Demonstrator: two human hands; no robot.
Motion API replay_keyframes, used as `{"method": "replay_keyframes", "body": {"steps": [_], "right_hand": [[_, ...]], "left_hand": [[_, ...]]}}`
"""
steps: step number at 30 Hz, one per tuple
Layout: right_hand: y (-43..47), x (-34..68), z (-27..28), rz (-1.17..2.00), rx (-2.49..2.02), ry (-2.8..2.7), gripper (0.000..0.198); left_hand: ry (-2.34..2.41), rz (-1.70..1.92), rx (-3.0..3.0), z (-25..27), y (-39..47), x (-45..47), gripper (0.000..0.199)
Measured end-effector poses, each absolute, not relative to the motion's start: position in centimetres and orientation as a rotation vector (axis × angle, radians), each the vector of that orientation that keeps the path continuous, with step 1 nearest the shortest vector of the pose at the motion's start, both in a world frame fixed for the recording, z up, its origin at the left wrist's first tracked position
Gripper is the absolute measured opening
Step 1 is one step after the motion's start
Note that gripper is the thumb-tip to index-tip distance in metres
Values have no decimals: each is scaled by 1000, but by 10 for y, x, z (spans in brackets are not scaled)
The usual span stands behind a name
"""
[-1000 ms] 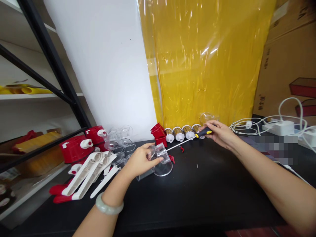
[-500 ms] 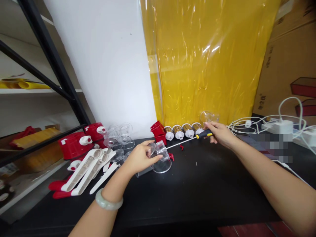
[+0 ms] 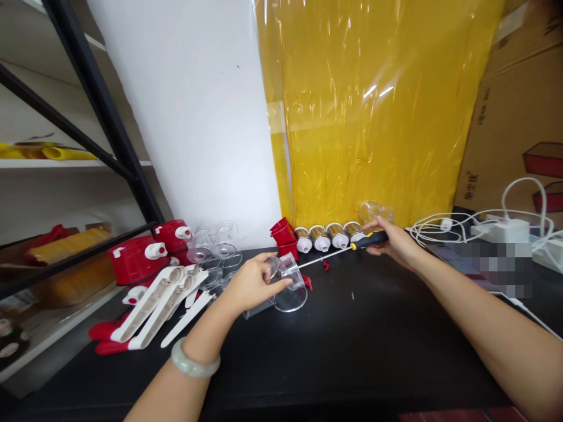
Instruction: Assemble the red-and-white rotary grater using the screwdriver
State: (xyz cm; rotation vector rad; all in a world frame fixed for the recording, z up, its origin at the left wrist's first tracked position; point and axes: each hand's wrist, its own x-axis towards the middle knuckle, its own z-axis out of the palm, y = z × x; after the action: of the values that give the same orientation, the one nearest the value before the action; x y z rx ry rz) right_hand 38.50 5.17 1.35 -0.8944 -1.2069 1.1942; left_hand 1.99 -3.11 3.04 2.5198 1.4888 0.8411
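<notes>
My left hand [image 3: 254,282] is closed on a clear plastic part [image 3: 290,271] with a round end, just above the black table. In my right hand [image 3: 390,241] is a long screwdriver [image 3: 328,256] with a black and yellow handle, held by the fingers. Its thin shaft slants down to the left, and the tip meets the clear part; whether it sits inside cannot be made out. Beneath the part lies a clear round piece [image 3: 291,300]. Two small red pieces, one of them a red clip [image 3: 307,283], lie near the shaft.
Behind my hands stand red plastic funnels [image 3: 285,237] and several gold mesh drums [image 3: 338,235]. White handles [image 3: 152,305], red housings [image 3: 136,259] and clear cups [image 3: 215,249] crowd the left. White cables [image 3: 457,220] and a masked flat device [image 3: 479,264] lie at the right.
My right hand has shifted on the screwdriver handle, which now shows more of its black grip. The left hand keeps its hold on the clear part. The view has moved slightly.
</notes>
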Motion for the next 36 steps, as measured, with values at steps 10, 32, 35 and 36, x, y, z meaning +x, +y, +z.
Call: {"method": "replay_keyframes", "body": {"steps": [10, 32, 35, 36], "right_hand": [[51, 386, 14, 1113, -942, -1270, 36], [47, 397, 21, 1113, -874, -1370, 34], [48, 392, 20, 1127, -959, -1320, 42], [47, 392, 21, 1182, -901, -1289, 37]], "left_hand": [[1508, 869, 2521, 30, -32, 21, 51], [1515, 856, 2515, 29, -30, 20, 55], [1524, 863, 2505, 29, -30, 20, 56], [1523, 872, 2503, 28, -29, 20, 56]]}}
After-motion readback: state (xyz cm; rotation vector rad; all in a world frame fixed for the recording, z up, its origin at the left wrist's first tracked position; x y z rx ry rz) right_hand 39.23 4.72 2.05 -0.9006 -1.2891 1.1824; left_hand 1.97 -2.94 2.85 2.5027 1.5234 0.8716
